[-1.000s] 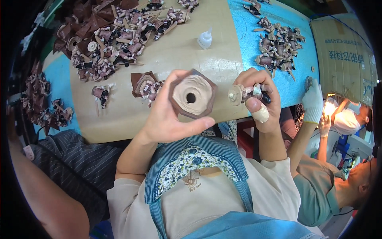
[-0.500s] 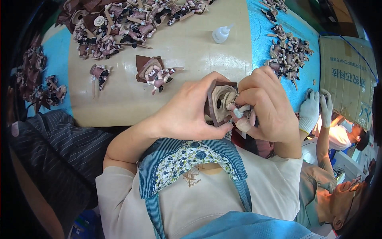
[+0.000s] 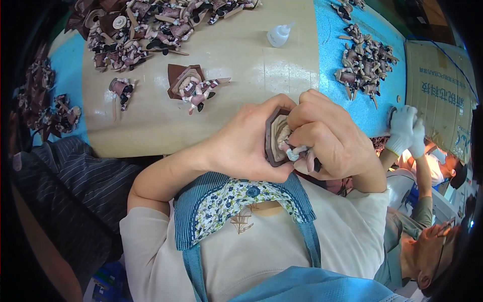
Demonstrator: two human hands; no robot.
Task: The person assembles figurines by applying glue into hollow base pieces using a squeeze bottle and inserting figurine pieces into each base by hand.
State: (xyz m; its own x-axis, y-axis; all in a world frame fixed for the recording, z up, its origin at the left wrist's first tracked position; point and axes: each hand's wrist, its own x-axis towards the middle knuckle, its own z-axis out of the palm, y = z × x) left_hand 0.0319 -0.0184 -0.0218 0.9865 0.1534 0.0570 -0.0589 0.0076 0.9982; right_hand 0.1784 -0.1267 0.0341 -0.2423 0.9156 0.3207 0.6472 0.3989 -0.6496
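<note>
Hexagonal brown base [image 3: 272, 137] sits over the person's chest, just off the near edge of the tabletop [image 3: 241, 65], gripped at its edge by the curled left hand [image 3: 246, 146]. Against the base, the right hand [image 3: 327, 138] is closed, pinching a small pale figurine piece [image 3: 297, 152] into its hollow. Beyond the base lie a heap of brown parts [image 3: 146, 25], a smaller cluster [image 3: 193, 86] and a white glue bottle [image 3: 279, 34].
</note>
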